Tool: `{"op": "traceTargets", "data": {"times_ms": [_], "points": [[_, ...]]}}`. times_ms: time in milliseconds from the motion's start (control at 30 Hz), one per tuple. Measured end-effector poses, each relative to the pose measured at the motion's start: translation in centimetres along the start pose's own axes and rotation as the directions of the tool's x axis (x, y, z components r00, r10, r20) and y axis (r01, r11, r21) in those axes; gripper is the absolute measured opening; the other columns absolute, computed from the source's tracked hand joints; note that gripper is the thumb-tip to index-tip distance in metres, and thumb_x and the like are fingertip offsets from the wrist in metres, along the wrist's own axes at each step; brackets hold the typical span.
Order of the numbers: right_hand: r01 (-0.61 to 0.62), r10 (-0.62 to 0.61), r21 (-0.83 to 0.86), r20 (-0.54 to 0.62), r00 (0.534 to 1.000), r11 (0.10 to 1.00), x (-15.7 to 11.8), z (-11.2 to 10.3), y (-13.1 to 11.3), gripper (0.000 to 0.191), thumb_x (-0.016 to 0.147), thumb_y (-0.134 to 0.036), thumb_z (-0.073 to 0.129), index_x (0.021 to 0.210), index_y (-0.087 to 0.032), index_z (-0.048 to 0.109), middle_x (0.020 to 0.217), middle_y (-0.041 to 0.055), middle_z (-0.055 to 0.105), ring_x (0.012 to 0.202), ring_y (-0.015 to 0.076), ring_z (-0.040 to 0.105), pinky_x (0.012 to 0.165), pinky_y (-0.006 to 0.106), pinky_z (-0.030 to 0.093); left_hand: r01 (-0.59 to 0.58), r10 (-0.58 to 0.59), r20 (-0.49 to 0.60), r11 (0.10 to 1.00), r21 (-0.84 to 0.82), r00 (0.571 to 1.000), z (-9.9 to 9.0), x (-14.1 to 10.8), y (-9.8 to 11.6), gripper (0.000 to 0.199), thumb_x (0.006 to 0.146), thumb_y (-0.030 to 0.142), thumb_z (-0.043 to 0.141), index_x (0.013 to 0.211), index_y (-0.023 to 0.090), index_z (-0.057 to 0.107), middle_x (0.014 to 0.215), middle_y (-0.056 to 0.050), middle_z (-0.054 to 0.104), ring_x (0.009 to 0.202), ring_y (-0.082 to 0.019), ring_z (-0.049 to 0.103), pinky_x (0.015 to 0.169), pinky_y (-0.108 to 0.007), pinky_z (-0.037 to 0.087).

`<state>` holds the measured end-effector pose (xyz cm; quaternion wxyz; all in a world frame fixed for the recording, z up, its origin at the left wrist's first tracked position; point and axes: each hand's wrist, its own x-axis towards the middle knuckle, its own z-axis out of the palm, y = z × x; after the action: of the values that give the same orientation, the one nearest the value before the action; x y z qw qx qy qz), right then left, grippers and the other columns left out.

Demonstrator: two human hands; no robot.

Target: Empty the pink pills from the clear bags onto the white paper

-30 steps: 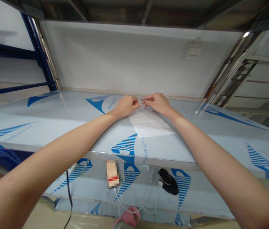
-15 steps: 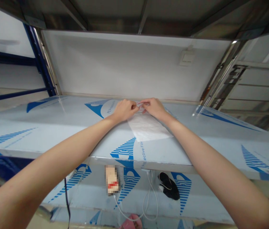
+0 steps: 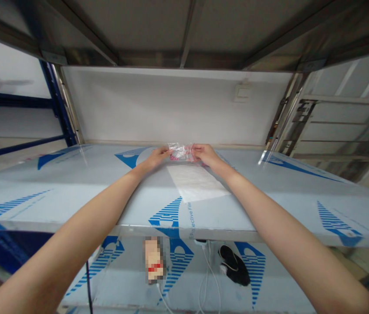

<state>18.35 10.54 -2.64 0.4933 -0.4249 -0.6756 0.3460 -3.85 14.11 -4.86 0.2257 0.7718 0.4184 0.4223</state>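
Observation:
Between my two hands stretches a clear plastic bag with pinkish-red print, above the far part of the upper shelf. My left hand pinches its left edge between thumb and fingers. At the other side, my right hand is closed on the bag's right end, where the plastic bunches and looks pink. Just nearer to me, a thin white sheet lies flat on the shelf, partly beside my right wrist. Whether anything is inside the bag cannot be made out.
The shelf is covered in blue-printed protective film. Below it, a lower shelf holds a blurred-out phone-shaped object on a white cable and a black item. A metal shelf hangs overhead; a wall switch is behind.
My hands have moved apart, my left hand going left, and the plastic bag is now spread between them. The view has tilted upward a little.

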Motion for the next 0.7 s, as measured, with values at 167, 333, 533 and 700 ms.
{"op": "traceTargets", "data": {"times_ms": [167,333,533,700], "points": [[-0.026,0.024,0.056,0.043,0.999,0.998,-0.5,0.2,0.6,0.017,0.079,-0.010,0.061,0.092,-0.013,0.071,0.089,0.0060,0.073,0.071,0.0133,0.065,0.071,0.025,0.052,0.019,0.010,0.135,0.978,-0.207,0.991,-1.1,-0.1,-0.4,0.033,0.076,0.048,0.065,0.080,0.015,0.067,0.085,-0.006,0.070,0.087,-0.021,0.061,0.086,-0.030,0.044],[-0.115,0.119,-0.051,0.090,0.989,0.992,-0.8,0.3,0.7,0.025,0.083,-0.012,0.063,0.106,-0.013,0.072,0.096,0.0079,0.074,0.074,0.0122,0.065,0.063,0.020,0.049,0.040,-0.022,0.066,0.960,-0.277,0.998,-1.2,0.1,-0.4,0.020,0.074,0.033,0.070,0.072,0.013,0.068,0.070,-0.002,0.066,0.072,-0.014,0.058,0.080,-0.026,0.043],[-0.047,0.055,-0.187,0.041,0.998,0.981,-0.3,-0.1,1.1,0.028,0.077,-0.007,0.068,0.103,-0.013,0.074,0.087,0.0046,0.074,0.057,0.0083,0.059,0.053,0.018,0.046,0.112,-0.110,0.021,0.943,-0.314,0.994,-1.3,0.0,0.0,0.017,0.076,0.026,0.073,0.070,0.011,0.067,0.064,0.000,0.063,0.065,-0.011,0.056,0.073,-0.024,0.044],[-0.225,0.226,-0.041,0.020,0.974,0.973,-0.6,0.3,1.3,0.016,0.080,-0.001,0.063,0.075,-0.013,0.071,0.071,0.0042,0.070,0.059,0.0118,0.066,0.061,0.022,0.056,0.189,-0.182,0.053,0.934,-0.302,0.982,-1.2,-0.4,0.5,0.018,0.082,0.029,0.072,0.080,0.012,0.068,0.068,0.000,0.065,0.054,-0.011,0.058,0.064,-0.025,0.048]]}}
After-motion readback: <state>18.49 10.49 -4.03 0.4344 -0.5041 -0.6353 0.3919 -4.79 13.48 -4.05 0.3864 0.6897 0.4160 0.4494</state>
